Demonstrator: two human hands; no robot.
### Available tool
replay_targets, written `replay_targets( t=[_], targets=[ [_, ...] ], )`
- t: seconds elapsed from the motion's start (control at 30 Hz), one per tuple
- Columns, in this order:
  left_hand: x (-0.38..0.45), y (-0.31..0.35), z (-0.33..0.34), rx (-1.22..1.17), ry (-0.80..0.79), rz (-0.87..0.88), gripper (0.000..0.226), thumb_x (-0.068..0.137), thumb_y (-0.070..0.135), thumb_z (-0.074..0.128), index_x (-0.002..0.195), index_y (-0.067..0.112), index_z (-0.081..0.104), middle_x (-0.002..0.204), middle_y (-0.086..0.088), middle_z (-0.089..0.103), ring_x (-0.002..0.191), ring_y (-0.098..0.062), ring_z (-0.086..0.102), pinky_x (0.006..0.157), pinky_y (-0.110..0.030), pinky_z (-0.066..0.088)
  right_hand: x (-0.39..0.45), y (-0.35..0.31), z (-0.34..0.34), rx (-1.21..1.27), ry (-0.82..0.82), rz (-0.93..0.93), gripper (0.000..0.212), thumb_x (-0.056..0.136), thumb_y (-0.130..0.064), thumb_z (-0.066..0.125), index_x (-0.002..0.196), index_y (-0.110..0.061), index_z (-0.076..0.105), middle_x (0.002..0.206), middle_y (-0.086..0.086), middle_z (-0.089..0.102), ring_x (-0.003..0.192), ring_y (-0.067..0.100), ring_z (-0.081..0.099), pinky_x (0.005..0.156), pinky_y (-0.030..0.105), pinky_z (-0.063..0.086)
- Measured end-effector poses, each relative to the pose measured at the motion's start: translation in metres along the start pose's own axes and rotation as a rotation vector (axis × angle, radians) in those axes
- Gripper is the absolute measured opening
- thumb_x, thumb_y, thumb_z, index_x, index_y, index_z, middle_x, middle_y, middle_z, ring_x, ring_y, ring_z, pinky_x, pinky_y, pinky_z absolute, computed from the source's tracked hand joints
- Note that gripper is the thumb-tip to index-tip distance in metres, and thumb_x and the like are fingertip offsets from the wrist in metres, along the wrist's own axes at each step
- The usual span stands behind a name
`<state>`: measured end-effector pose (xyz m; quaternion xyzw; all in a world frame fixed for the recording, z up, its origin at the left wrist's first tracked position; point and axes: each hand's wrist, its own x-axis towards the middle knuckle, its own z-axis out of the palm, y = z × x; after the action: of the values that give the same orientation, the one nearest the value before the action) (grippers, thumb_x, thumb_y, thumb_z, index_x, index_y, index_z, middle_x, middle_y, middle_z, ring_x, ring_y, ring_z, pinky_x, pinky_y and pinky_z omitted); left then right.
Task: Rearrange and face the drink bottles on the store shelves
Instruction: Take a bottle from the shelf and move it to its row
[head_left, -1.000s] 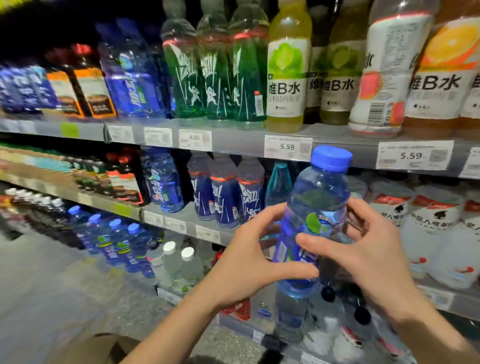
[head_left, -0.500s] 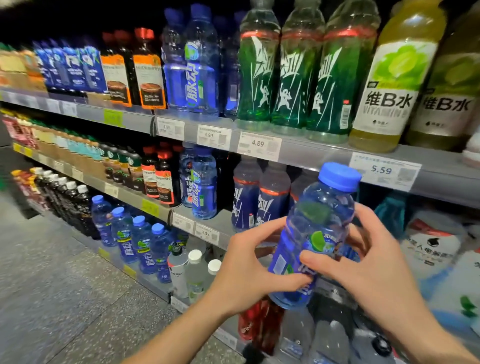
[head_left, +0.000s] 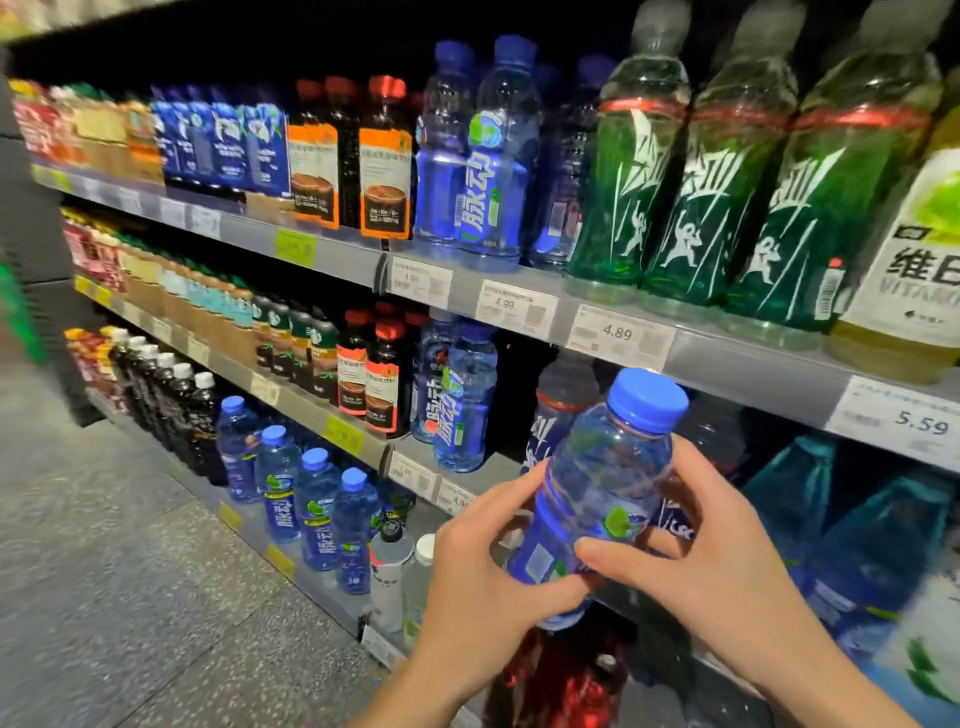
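Note:
A clear blue drink bottle (head_left: 602, 478) with a blue cap is held tilted in front of the middle shelf. My left hand (head_left: 483, 577) grips its lower body from the left, and my right hand (head_left: 711, 556) grips it from the right with the thumb across the label. Matching blue bottles (head_left: 465, 400) stand on the middle shelf to the left, with a dark gap right of them. More of the same blue bottles (head_left: 493, 150) stand on the top shelf and in a row on the bottom shelf (head_left: 317, 509).
Green bottles (head_left: 691, 176) and a yellow vitamin drink (head_left: 914, 249) fill the top shelf at the right. Dark orange-labelled bottles (head_left: 382, 384) stand left of the blue ones. Price tags (head_left: 618, 332) line the shelf rails. Grey speckled floor (head_left: 130, 597) lies at the lower left.
The view has swung left along the shelves, bringing more of the left-hand rows into sight. Both hands keep hold of the blue bottle, which has tilted a little more to the right.

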<state>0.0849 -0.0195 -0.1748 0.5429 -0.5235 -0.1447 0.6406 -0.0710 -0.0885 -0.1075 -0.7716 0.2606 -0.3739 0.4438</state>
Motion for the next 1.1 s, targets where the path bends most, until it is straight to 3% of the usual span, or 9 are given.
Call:
replay_targets(
  t=[0.2, 0.33, 0.47, 0.57, 0.63, 0.8, 0.87, 0.97, 1.1],
  targets=[
    [0.002, -0.010, -0.008, 0.022, 0.116, 0.079, 0.083, 0.061, 0.000, 0.087, 0.130, 0.037, 0.061, 0.118, 0.016, 0.069, 0.110, -0.008, 0.066, 0.085, -0.024, 0.056, 0.018, -0.020, 0.016, -0.026, 0.018, -0.040, 0.065, 0.065, -0.008, 0.089, 0.120, -0.031, 0.062, 0.109, -0.013, 0.072, 0.097, 0.004, 0.070, 0.074, 0.019, 0.058],
    [0.007, -0.013, -0.007, 0.064, 0.235, 0.163, 0.081, 0.057, 0.017, 0.079, 0.134, 0.036, 0.061, 0.120, 0.011, 0.067, 0.111, -0.008, 0.065, 0.084, -0.028, 0.057, 0.028, -0.030, 0.025, -0.069, 0.052, -0.077, 0.063, 0.063, -0.009, 0.090, 0.113, -0.033, 0.061, 0.100, -0.020, 0.073, 0.089, -0.002, 0.070, 0.067, 0.011, 0.053],
    [0.018, -0.010, -0.009, 0.091, 0.334, 0.229, 0.087, 0.056, 0.016, 0.078, 0.136, 0.041, 0.054, 0.119, 0.017, 0.064, 0.110, -0.004, 0.064, 0.083, -0.016, 0.053, 0.039, -0.032, 0.033, -0.093, 0.111, -0.095, 0.065, 0.057, -0.016, 0.093, 0.110, -0.036, 0.061, 0.104, -0.017, 0.073, 0.093, 0.003, 0.071, 0.077, 0.031, 0.060],
    [0.021, -0.013, -0.008, 0.110, 0.373, 0.219, 0.087, 0.058, 0.026, 0.080, 0.136, 0.049, 0.052, 0.119, 0.022, 0.062, 0.112, -0.002, 0.062, 0.087, -0.021, 0.053, 0.047, -0.033, 0.039, -0.115, 0.125, -0.122, 0.066, 0.057, -0.017, 0.094, 0.112, -0.035, 0.060, 0.107, -0.015, 0.072, 0.097, 0.004, 0.070, 0.082, 0.037, 0.058],
    [0.023, -0.020, -0.006, 0.148, 0.382, 0.183, 0.094, 0.057, 0.021, 0.087, 0.138, 0.048, 0.048, 0.121, 0.026, 0.060, 0.114, -0.002, 0.061, 0.090, -0.025, 0.053, 0.052, -0.030, 0.042, -0.138, 0.126, -0.125, 0.064, 0.057, -0.019, 0.093, 0.111, -0.033, 0.061, 0.106, -0.015, 0.073, 0.095, 0.004, 0.071, 0.083, 0.035, 0.056],
    [0.030, -0.039, -0.006, 0.204, 0.390, 0.133, 0.092, 0.058, 0.015, 0.092, 0.130, 0.051, 0.049, 0.121, 0.031, 0.057, 0.114, 0.005, 0.057, 0.091, -0.012, 0.046, 0.061, -0.015, 0.047, -0.169, 0.111, -0.063, 0.062, 0.059, -0.021, 0.092, 0.109, -0.036, 0.060, 0.103, -0.017, 0.072, 0.093, 0.003, 0.070, 0.078, 0.030, 0.055],
    [0.031, -0.047, -0.008, 0.250, 0.352, 0.105, 0.090, 0.060, 0.016, 0.087, 0.126, 0.060, 0.046, 0.121, 0.030, 0.056, 0.114, 0.006, 0.055, 0.091, -0.018, 0.048, 0.064, -0.007, 0.047, -0.218, 0.140, -0.047, 0.056, 0.059, -0.023, 0.093, 0.106, -0.034, 0.063, 0.101, -0.016, 0.073, 0.091, 0.002, 0.069, 0.078, 0.029, 0.054],
    [0.029, -0.062, -0.012, 0.309, 0.293, 0.086, 0.084, 0.061, 0.018, 0.082, 0.128, 0.052, 0.044, 0.123, 0.030, 0.053, 0.114, 0.006, 0.054, 0.090, -0.025, 0.050, 0.068, 0.005, 0.048, -0.283, 0.179, -0.027, 0.052, 0.057, -0.026, 0.093, 0.101, -0.033, 0.066, 0.096, -0.020, 0.073, 0.088, 0.000, 0.067, 0.083, 0.031, 0.054],
    [0.029, -0.071, -0.017, 0.335, 0.211, 0.070, 0.086, 0.063, 0.022, 0.085, 0.128, 0.053, 0.038, 0.121, 0.032, 0.050, 0.112, 0.011, 0.050, 0.089, -0.015, 0.046, 0.066, 0.013, 0.052, -0.287, 0.197, -0.046, 0.062, 0.054, -0.023, 0.095, 0.105, -0.038, 0.063, 0.101, -0.025, 0.069, 0.092, -0.003, 0.065, 0.078, 0.020, 0.048]
  ],
)
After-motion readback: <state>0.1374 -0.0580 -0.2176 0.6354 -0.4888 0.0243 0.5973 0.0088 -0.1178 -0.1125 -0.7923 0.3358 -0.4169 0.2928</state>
